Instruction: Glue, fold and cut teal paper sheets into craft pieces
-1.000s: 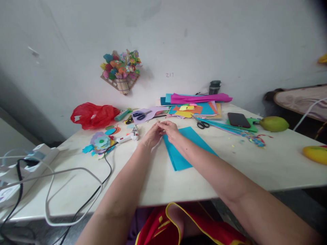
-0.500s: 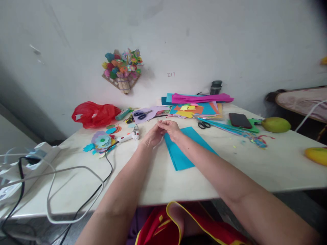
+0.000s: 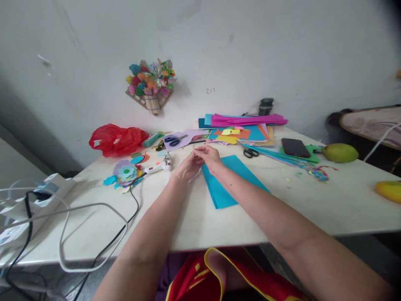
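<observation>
Over the far left corner of a folded sheet of blue paper [image 3: 234,186], my two hands meet with their fingertips together. The fingers of my left hand [image 3: 189,165] are closed in a pinch, partly behind the other hand. My right hand [image 3: 209,158] is bent inward, thumb and forefinger pressed together against the left fingertips. Whatever sits between the fingers is too small or hidden to make out. The sheet lies flat, with a narrow fold along its left side. Left of my hands rests a white glue gun [image 3: 159,167].
Paper flowers [image 3: 125,172], a red plastic bag [image 3: 117,140] and purple-handled scissors [image 3: 173,141] lie left. Coloured paper [image 3: 244,121] is stacked at the back. Black scissors [image 3: 250,153], a phone [image 3: 295,147] and a green mango [image 3: 340,153] lie right. Cables trail from a power strip [image 3: 34,209].
My hands stay together at the same spot, with barely any finger movement. The view has shifted very slightly; the objects on the table lie as before.
</observation>
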The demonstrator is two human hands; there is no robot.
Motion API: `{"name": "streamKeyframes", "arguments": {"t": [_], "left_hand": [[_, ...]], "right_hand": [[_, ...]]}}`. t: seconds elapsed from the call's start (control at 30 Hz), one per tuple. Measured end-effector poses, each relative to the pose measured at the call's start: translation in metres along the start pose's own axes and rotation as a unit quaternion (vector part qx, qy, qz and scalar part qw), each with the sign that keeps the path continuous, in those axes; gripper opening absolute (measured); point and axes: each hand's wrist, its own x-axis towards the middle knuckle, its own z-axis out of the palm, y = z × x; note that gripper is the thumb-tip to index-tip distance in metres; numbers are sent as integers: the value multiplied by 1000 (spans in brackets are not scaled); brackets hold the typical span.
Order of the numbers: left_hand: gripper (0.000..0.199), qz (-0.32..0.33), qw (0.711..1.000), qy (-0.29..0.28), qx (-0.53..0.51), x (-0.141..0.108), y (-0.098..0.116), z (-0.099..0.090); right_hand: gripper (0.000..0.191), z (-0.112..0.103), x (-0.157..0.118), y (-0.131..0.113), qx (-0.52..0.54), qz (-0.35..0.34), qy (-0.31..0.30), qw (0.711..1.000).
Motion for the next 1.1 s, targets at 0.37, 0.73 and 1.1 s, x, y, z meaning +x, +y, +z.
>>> {"name": "streamKeyframes", "arguments": {"t": [0.37, 0.73, 1.1], "left_hand": [[18, -2, 1000, -1, 2, -2, 2, 0], [27, 22, 1000, 9, -20, -1, 1, -5], [24, 2, 999, 45, -13, -3, 4, 0]], "right_hand": [[27, -2, -1, 0, 14, 13, -11, 1000], [26, -3, -2, -2, -34, -14, -39, 999], [17, 0, -3, 2, -174, -80, -23, 981]]}}
